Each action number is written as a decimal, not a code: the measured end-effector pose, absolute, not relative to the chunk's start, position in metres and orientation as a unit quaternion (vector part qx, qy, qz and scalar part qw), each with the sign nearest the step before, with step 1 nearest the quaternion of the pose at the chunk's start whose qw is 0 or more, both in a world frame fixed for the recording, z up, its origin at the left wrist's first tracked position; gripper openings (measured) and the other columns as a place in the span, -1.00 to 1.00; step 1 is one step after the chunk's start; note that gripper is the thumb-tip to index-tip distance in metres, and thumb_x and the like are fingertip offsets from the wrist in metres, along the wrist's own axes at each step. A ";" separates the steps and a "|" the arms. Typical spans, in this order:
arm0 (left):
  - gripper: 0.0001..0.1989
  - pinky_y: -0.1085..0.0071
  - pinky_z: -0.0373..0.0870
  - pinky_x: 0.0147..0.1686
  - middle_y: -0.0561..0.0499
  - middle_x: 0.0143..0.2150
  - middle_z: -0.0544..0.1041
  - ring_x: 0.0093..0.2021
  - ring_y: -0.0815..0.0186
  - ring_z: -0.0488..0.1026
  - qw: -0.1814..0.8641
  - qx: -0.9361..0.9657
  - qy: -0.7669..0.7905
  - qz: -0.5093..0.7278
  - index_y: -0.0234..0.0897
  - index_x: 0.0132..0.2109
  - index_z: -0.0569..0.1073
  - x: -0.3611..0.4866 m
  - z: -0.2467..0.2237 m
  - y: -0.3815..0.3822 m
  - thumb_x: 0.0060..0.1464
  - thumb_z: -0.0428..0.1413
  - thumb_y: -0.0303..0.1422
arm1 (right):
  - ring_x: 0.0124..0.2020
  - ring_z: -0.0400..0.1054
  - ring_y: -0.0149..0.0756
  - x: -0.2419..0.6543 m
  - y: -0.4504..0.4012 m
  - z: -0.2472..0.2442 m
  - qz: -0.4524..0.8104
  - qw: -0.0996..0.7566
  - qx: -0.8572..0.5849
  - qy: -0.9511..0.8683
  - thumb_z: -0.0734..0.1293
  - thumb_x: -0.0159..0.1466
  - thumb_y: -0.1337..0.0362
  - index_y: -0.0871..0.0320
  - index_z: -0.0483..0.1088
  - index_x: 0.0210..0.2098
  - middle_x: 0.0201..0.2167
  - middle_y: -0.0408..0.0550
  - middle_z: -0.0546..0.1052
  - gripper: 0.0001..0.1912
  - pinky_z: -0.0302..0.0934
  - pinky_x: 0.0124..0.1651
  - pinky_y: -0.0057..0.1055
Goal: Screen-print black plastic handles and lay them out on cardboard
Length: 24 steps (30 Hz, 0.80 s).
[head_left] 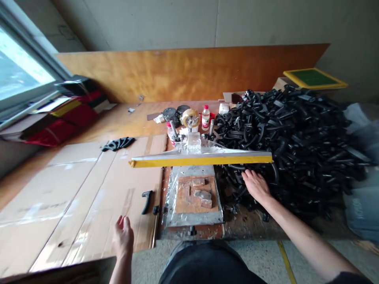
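Note:
My right hand (256, 185) reaches into the near edge of a big heap of black plastic handles (291, 134), fingers down among the parts; whether it grips one is hidden. My left hand (123, 236) hovers open over the flattened cardboard (74, 189), holding nothing. One black handle (147, 200) lies on the cardboard just beyond it. Between my hands sits a metal plate with a wooden jig (194, 199), and a raised yellow-edged frame (201, 159) hangs above it.
Behind the frame stand a tape roll (190, 117), a small white bottle with a red cap (205, 117) and dark tins. A black glove (118, 143) lies on the cardboard. A plywood board leans on the wall. Red and yellow sheets lie at the left by the window.

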<state>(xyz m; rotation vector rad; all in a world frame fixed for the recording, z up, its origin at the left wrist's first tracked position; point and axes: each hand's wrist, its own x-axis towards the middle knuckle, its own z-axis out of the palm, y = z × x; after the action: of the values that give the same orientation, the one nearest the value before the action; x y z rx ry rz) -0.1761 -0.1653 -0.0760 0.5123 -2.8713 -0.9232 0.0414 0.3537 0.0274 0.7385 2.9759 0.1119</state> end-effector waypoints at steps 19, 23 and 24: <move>-0.50 0.41 0.45 -0.19 -0.05 -0.20 0.55 -0.23 0.32 0.50 0.019 -0.135 -0.705 -0.696 -0.27 0.09 0.44 -0.239 0.116 0.013 0.18 0.01 -0.01 | 0.22 0.17 -0.07 -0.067 0.197 0.009 -0.146 -0.066 -0.052 0.986 0.25 0.35 0.22 0.15 0.31 0.21 0.19 0.12 0.37 -0.55 0.08 0.24 -0.09; -0.43 0.47 0.40 -0.38 -0.03 -0.36 0.54 -0.42 0.37 0.45 -0.100 -0.200 -0.663 -0.714 -0.33 0.05 0.47 -0.223 0.151 0.039 0.21 -0.08 0.04 | 0.32 0.07 -0.04 -0.067 0.182 -0.003 -0.194 -0.034 -0.162 0.967 0.31 0.29 0.07 0.22 0.27 0.23 0.28 0.15 0.25 -0.41 -0.06 0.34 0.02; -0.43 0.47 0.39 -0.37 -0.03 -0.36 0.54 -0.41 0.35 0.45 -0.112 -0.204 -0.662 -0.712 -0.34 0.03 0.48 -0.217 0.153 0.041 0.21 -0.08 0.05 | 0.27 0.16 -0.08 -0.061 0.185 -0.005 -0.217 -0.022 -0.186 0.958 0.31 0.29 0.07 0.19 0.35 0.17 0.23 0.11 0.34 -0.47 -0.01 0.32 -0.03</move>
<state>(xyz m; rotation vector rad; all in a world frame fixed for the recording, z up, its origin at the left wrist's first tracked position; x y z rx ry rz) -0.2167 0.0405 0.1529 -0.6913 -2.2441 -2.4129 -0.0608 0.1848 -0.0045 -0.5943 3.0532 -0.6913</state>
